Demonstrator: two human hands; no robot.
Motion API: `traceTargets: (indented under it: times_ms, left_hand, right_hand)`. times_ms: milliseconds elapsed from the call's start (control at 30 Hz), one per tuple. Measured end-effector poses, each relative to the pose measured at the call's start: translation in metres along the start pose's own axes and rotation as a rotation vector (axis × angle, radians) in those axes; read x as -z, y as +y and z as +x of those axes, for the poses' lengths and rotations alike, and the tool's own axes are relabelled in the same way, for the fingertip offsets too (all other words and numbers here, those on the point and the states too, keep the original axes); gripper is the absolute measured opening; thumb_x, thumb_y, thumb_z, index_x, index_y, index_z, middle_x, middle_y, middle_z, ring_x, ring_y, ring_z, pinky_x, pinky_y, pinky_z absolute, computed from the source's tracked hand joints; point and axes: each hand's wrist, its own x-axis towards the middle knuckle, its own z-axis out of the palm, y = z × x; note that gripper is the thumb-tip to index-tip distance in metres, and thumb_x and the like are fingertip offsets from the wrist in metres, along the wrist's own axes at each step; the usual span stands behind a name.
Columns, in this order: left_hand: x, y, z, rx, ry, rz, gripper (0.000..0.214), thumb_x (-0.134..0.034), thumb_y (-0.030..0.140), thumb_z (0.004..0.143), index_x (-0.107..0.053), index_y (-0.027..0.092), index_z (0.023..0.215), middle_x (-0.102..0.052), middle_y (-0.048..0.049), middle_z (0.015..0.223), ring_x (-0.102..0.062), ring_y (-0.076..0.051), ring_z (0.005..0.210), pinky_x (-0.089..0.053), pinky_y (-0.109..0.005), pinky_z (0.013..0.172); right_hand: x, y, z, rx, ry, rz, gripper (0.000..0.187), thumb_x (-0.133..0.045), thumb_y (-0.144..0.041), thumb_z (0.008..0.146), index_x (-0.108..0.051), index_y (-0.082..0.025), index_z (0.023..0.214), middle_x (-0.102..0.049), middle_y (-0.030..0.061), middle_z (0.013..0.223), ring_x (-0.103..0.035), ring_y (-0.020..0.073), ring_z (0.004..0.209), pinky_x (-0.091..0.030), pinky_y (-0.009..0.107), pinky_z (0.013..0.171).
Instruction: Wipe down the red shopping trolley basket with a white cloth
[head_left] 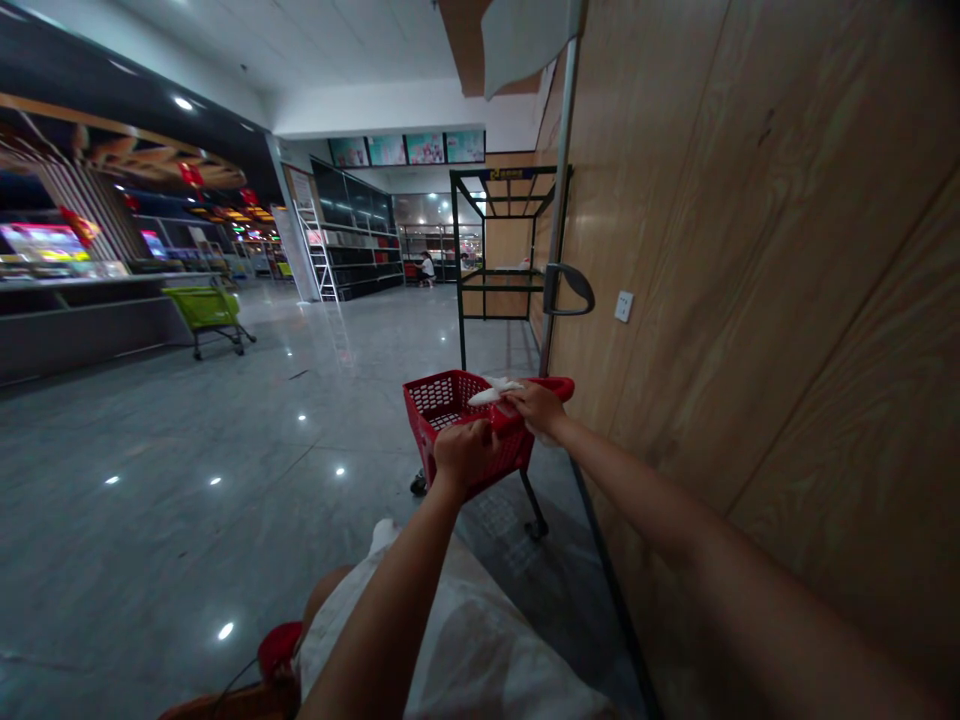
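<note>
Since the red cart (506, 462) stands on wheels (537, 529) by the wooden wall (697, 250), I'd guess easy rolling | rim (558, 384) likely stiff, hold there | white cloth (489, 395) at the edge, probably soft, limp | right hand (538, 408) pinching cloth, left hand (463, 450) curled round near rim

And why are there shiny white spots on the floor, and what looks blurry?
Head view: ceiling lights seem mirrored in the glossy floor; head view, far left: the bright display looks smeared; head view, middle: red cart looks clearer.
</note>
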Motion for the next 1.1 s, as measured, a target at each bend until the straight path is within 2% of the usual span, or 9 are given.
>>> traceTargets:
  times_ms: [100, 200, 400, 567, 667, 767, 867, 967, 1100]
  left_hand:
    - [0.000, 0.002, 0.000, 0.002, 0.024, -0.010, 0.026, -0.048, 0.038, 0.079, -0.068, 0.023, 0.084, -0.069, -0.0049, 0.070, -0.063, -0.020, 0.066, -0.038, -0.029, 0.062]
    - [-0.002, 0.007, -0.002, -0.013, 0.054, -0.019, 0.024, -0.049, 0.038, 0.079, -0.066, 0.021, 0.078, -0.069, -0.0049, 0.069, -0.062, -0.020, 0.064, -0.037, -0.029, 0.061]
    - [-0.001, 0.001, -0.002, -0.081, 0.037, 0.031, 0.037, -0.046, 0.052, 0.083, -0.064, 0.021, 0.089, -0.070, -0.0073, 0.075, -0.063, -0.021, 0.067, -0.037, -0.029, 0.062]
    - [0.004, -0.030, 0.010, -0.186, -0.065, 0.071, 0.035, -0.037, 0.041, 0.092, -0.064, 0.019, 0.086, -0.070, -0.0087, 0.078, -0.064, -0.020, 0.070, -0.040, -0.031, 0.067]
    - [0.006, -0.059, 0.017, -0.240, -0.107, 0.062, 0.035, -0.032, 0.034, 0.094, -0.065, 0.021, 0.088, -0.071, -0.0086, 0.083, -0.065, -0.021, 0.081, -0.042, -0.035, 0.081]
    - [0.008, -0.087, 0.024, -0.177, -0.157, 0.095, 0.036, -0.032, 0.038, 0.095, -0.065, 0.024, 0.096, -0.071, -0.0085, 0.097, -0.063, -0.024, 0.099, -0.042, -0.040, 0.089]
    - [0.010, -0.103, 0.029, -0.051, -0.203, 0.142, 0.038, -0.031, 0.042, 0.094, -0.064, 0.028, 0.107, -0.067, -0.0080, 0.113, -0.058, -0.026, 0.110, -0.035, -0.052, 0.100]
    - [0.012, -0.096, 0.034, 0.043, -0.170, 0.168, 0.041, -0.033, 0.045, 0.093, -0.062, 0.026, 0.115, -0.061, -0.0114, 0.125, -0.050, -0.032, 0.122, -0.029, -0.062, 0.103]
    - [0.010, -0.052, 0.037, -0.071, -0.016, 0.088, 0.045, -0.039, 0.044, 0.091, -0.054, 0.021, 0.127, -0.055, -0.0141, 0.132, -0.046, -0.030, 0.126, -0.029, -0.056, 0.107]
  right_hand:
    - [0.015, 0.040, -0.001, -0.174, -0.044, -0.032, 0.032, -0.041, -0.025, 0.094, -0.069, -0.022, 0.110, -0.063, 0.0036, 0.125, -0.057, 0.0174, 0.113, -0.042, 0.025, 0.094]
    - [0.022, 0.063, -0.008, -0.246, -0.067, -0.087, 0.035, -0.039, -0.026, 0.094, -0.070, -0.022, 0.107, -0.064, 0.0039, 0.123, -0.057, 0.0184, 0.112, -0.041, 0.025, 0.093]
    - [0.017, 0.064, -0.021, -0.261, -0.008, -0.146, 0.035, -0.038, -0.028, 0.095, -0.069, -0.024, 0.110, -0.065, 0.0030, 0.120, -0.058, 0.0197, 0.108, -0.041, 0.027, 0.091]
    - [0.019, 0.057, -0.031, -0.137, -0.009, -0.085, 0.035, -0.035, -0.028, 0.097, -0.066, -0.025, 0.114, -0.064, 0.0032, 0.120, -0.057, 0.0180, 0.109, -0.041, 0.027, 0.092]
    - [0.028, 0.060, -0.039, -0.040, -0.062, -0.044, 0.034, -0.039, -0.028, 0.096, -0.065, -0.026, 0.117, -0.064, 0.0041, 0.119, -0.059, 0.0176, 0.105, -0.042, 0.027, 0.091]
    - [0.038, 0.071, -0.047, 0.007, -0.067, -0.008, 0.032, -0.043, -0.023, 0.094, -0.066, -0.028, 0.115, -0.064, 0.0024, 0.117, -0.059, 0.0176, 0.104, -0.044, 0.029, 0.092]
    - [0.039, 0.075, -0.056, 0.039, 0.019, 0.016, 0.033, -0.046, -0.015, 0.090, -0.068, -0.027, 0.111, -0.063, 0.0037, 0.119, -0.058, 0.0185, 0.105, -0.045, 0.033, 0.094]
    - [0.026, 0.062, -0.064, 0.030, 0.146, 0.042, 0.031, -0.050, -0.013, 0.088, -0.070, -0.024, 0.109, -0.064, 0.0064, 0.114, -0.060, 0.0192, 0.102, -0.047, 0.034, 0.093]
    - [0.008, 0.028, -0.070, 0.029, 0.284, 0.079, 0.031, -0.050, -0.015, 0.090, -0.069, -0.027, 0.112, -0.064, 0.0054, 0.112, -0.060, 0.0187, 0.103, -0.049, 0.033, 0.092]
